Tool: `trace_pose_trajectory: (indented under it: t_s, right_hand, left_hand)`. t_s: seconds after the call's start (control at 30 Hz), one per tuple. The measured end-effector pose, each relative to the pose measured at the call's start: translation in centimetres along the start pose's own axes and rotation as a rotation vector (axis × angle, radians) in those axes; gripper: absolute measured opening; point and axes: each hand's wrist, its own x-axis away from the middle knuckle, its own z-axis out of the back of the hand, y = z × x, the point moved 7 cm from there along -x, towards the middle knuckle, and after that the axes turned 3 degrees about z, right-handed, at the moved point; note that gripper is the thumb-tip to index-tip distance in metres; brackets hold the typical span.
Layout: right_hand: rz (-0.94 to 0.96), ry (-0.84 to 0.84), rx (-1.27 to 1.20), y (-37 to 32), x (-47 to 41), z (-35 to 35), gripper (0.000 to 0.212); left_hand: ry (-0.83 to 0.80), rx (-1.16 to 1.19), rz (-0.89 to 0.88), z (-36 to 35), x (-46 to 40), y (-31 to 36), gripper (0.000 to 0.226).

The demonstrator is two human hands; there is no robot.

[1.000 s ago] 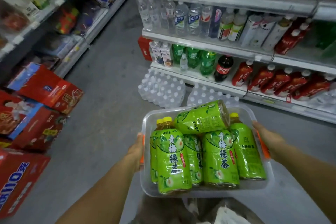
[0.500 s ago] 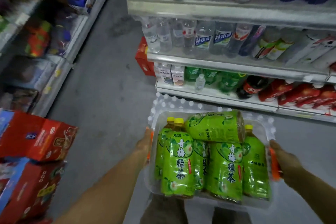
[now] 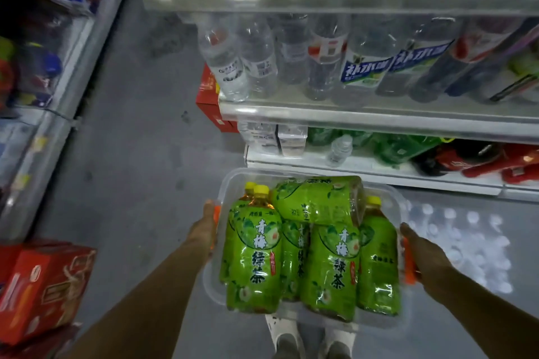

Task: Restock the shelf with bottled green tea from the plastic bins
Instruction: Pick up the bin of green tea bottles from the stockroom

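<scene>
A clear plastic bin of bottled green tea is carried at lower centre, each hand's grip closed on an orange handle, left hand, right hand. Delivery is under way; next, the bin apparently must be set down before the shelf.

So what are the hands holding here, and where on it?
Both hold the clear plastic bin of green tea bottles: left hand and right hand each grip an orange side handle.

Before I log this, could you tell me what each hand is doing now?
Left hand: grips the clear bin by its left handle.
Right hand: grips its right handle.
</scene>
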Motion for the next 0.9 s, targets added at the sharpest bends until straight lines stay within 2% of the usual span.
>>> trace_pose_trajectory:
  t_s: [0.23, 0.3, 0.37, 0.5, 0.57, 0.7, 0.8, 0.9]
  right_hand:
    - [0.049, 0.006, 0.016, -2.5, -6.4, -5.3, 0.045]
    - [0.054, 0.020, 0.017, -2.5, -7.3, -6.2, 0.042]
    - [0.019, 0.035, 0.014, -2.3, -8.0, -6.5, 0.041]
    - [-0.031, 0.045, 0.039, -2.0, -8.0, -6.2, 0.041]
    - [-0.046, 0.048, 0.037, -2.1, -7.9, -6.3, 0.039]
    - [-0.012, 0.029, 0.052, -3.2, -7.5, -6.9, 0.038]
    - [-0.010, 0.011, 0.104, -3.8, -6.7, -7.2, 0.047]
    - [-0.040, -0.040, 0.166, -4.6, -4.1, -6.9, 0.052]
  left_hand:
    - [0.008, -0.078, -0.094, -2.0, -7.5, 4.0, 0.059]
    - [0.004, -0.123, -0.094, -2.7, -9.1, 4.2, 0.063]
    - [-0.023, -0.162, -0.106, -3.3, -10.5, 4.0, 0.075]
    - [-0.081, -0.256, -0.087, -3.4, -10.7, 3.3, 0.123]
    - [-0.085, -0.264, -0.090, -3.5, -11.0, 3.5, 0.129]
    - [-0.052, -0.275, -0.153, -3.6, -11.3, 3.6, 0.101]
    - [-0.045, -0.333, -0.161, -3.5, -10.6, 3.2, 0.075]
    - [-0.024, -0.425, -0.202, -2.8, -8.4, 4.3, 0.061]
